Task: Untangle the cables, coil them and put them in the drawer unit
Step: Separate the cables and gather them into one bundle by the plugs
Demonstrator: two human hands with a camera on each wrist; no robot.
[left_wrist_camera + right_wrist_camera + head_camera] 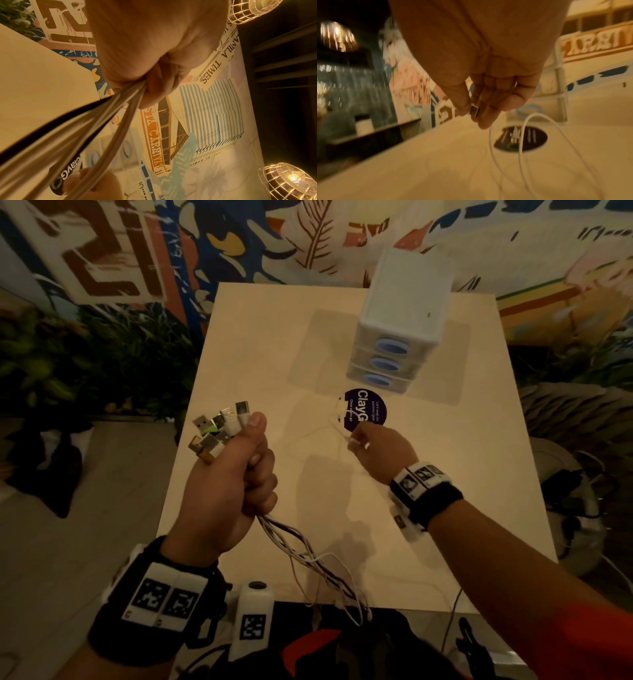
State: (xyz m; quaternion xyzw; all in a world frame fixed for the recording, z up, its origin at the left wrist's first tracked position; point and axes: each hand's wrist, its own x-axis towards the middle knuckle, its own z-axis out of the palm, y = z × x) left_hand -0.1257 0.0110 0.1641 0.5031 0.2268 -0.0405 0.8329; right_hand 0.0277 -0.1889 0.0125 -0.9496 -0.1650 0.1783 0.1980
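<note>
My left hand (236, 474) is fisted round a bundle of cables (308, 559). Their USB plugs (219, 429) fan out above the fist. The cords trail down over the table's near edge, white with a dark one among them (96, 121). My right hand (373, 446) hovers over the table and pinches the plug (475, 110) of one thin white cable (522, 135), which loops loosely below it. The white drawer unit (404, 316) stands at the back right with three drawers, all closed, each with a blue oval handle (390, 348).
A round purple sticker (364, 410) lies on the cream table (257, 344) just before the drawer unit. A white tagged device (253, 611) sits at the near edge. Dark bags and foliage lie on the floor at both sides.
</note>
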